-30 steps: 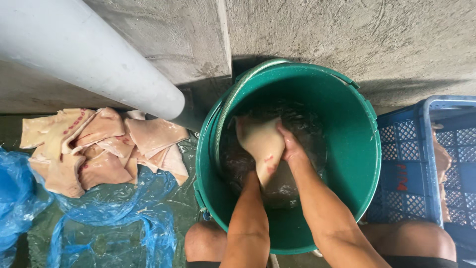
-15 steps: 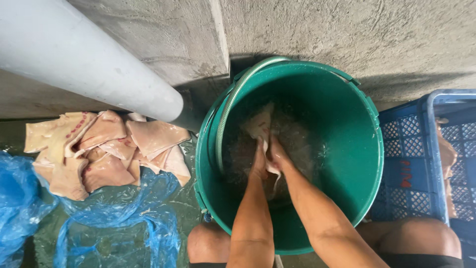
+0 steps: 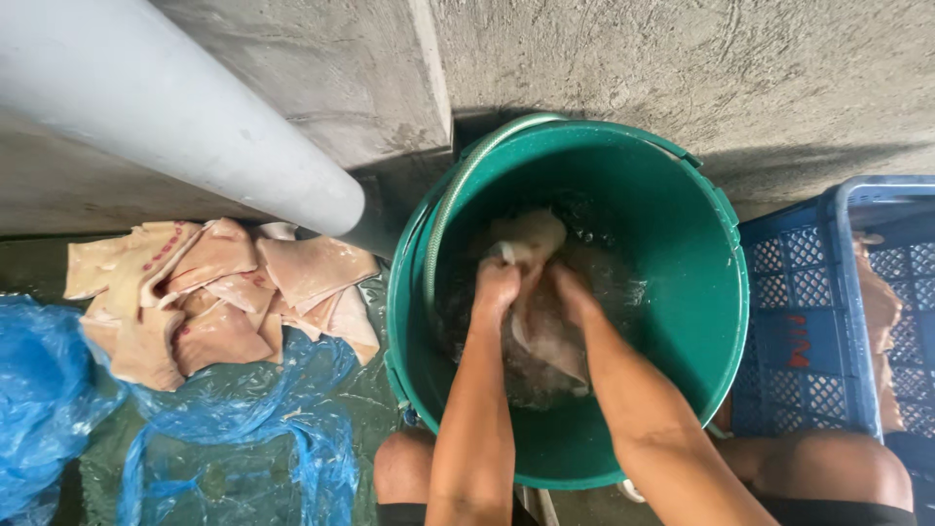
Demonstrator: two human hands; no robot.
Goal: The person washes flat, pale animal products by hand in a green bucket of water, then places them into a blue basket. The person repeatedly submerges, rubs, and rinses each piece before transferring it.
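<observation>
Crouching by concrete wall (image 3: 682,68), wet floor (image 3: 370,390).

Both hands, left hand (image 3: 495,287) and right hand (image 3: 573,292), are sunk in the bucket (image 3: 682,224) around a skin piece (image 3: 545,331), with a pile of skins (image 3: 214,292) spread on plastic sheeting (image 3: 243,438) to its left, a crate (image 3: 799,321) to its right, and a pipe (image 3: 166,117) slanting behind.

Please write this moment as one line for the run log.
left hand: grips pale meat piece | right hand: same piece | in water, green bucket | pile of pieces at left
</observation>
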